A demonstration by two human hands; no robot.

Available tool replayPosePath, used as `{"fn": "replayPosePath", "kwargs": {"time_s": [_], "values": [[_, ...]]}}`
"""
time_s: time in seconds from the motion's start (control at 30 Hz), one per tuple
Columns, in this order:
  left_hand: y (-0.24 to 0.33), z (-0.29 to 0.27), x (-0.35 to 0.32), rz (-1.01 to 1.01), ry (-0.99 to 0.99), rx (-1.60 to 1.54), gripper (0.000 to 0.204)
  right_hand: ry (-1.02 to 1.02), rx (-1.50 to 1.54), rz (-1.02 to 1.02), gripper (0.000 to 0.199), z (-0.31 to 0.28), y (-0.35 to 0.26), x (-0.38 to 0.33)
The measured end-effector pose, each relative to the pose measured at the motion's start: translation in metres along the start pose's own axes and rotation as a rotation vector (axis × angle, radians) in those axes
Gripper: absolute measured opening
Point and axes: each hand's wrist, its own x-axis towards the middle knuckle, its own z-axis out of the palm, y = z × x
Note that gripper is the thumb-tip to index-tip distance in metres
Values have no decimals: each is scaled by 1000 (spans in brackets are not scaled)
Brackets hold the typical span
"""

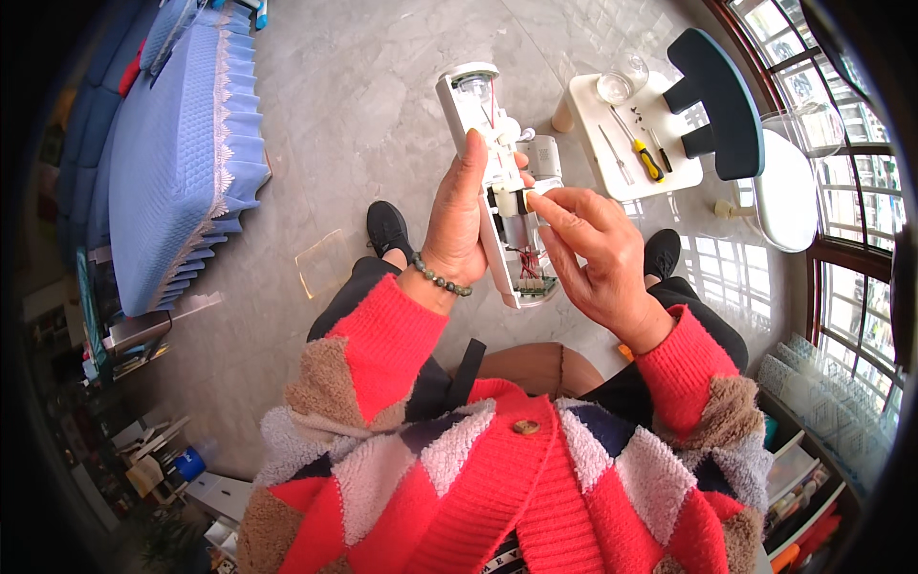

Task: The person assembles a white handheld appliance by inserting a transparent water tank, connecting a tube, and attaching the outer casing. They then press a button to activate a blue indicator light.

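My left hand (461,215), with a beaded bracelet at the wrist, grips a long white appliance housing (505,279) with its inner parts exposed. Thin red wires (529,263), a green circuit board (535,286) and a clear round part (473,88) show inside it. The fingers of my right hand (591,234) are curled, their tips at a small black part (522,202) midway along the housing. Whatever they pinch is too small to make out. Just beyond them is a pale grey-white piece (543,156); whether it is joined to the housing I cannot tell.
A cream stool (591,107) at the right bears a yellow-black screwdriver (647,161), other slim tools, small dark bits and a clear bowl (615,88). A dark-backed chair (722,105) stands beside it. Left is a blue-covered sofa (172,182); on the floor lies a clear flat sheet (320,264).
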Motion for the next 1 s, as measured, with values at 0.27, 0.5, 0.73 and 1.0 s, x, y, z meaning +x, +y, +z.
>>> {"fn": "replayPosePath", "kwargs": {"time_s": [0.27,0.5,0.73,1.0], "values": [[2,0,-1,93,-218,-56,73,103,6,-92,36,-2,-3,-1],[-1,-3,-4,201,-362,36,81,134,123,67,40,-3,-10,-4],[-1,-2,-4,173,-294,159,83,91,108,150,43,3,-6,-4],[-3,-1,0,-64,-187,87,80,78,341,406,35,15,0,-5]]}}
